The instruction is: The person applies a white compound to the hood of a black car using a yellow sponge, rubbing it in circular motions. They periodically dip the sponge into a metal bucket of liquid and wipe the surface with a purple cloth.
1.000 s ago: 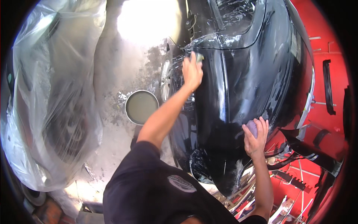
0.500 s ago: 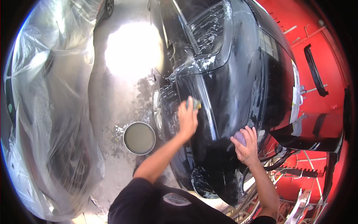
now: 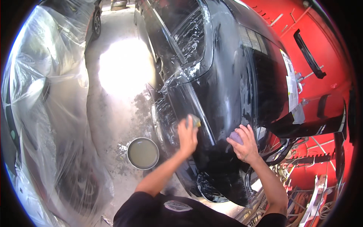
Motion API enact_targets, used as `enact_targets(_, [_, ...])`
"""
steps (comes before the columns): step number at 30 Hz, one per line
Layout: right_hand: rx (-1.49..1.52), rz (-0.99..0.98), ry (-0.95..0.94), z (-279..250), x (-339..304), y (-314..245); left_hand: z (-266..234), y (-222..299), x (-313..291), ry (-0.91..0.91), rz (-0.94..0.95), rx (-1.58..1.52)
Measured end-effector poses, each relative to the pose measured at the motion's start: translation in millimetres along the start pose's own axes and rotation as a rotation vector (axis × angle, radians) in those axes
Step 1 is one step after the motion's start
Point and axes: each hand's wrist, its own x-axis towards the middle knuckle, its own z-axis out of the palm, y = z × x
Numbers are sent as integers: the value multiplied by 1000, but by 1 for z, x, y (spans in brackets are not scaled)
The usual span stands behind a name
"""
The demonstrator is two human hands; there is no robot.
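Observation:
Both of my hands are on the wet, white-smeared body of a black car (image 3: 227, 90). My left hand (image 3: 187, 138) is closed around a small grey-green and yellow block (image 3: 196, 121), perhaps a sanding sponge, and presses it to the panel just left of a shiny trim strip (image 3: 202, 115). That hand is slightly blurred. Farther right, my right hand (image 3: 245, 146) grips a purple sponge (image 3: 236, 137) against the rear bodywork. Its fingers curl over the sponge's far side.
On the floor left of the car stands a round bucket (image 3: 143, 168) of murky liquid. Clear plastic sheeting (image 3: 64, 113) drapes another vehicle at the far left. A raised black panel (image 3: 314, 126) sticks out at right before a red wall (image 3: 332, 64), with clutter below.
My left hand has slid the block nearer to me along the panel. My right hand stays at about the same spot with the purple sponge. The whole view has shifted slightly.

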Motion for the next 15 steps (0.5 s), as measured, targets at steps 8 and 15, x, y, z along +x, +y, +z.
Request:
enact_targets(8, [24,-44,65,9,19,2,-6,-83,187,190,-148,116])
enact_targets(15, [-23,-21,43,14,-11,8,6,22,-38,72,-34,7])
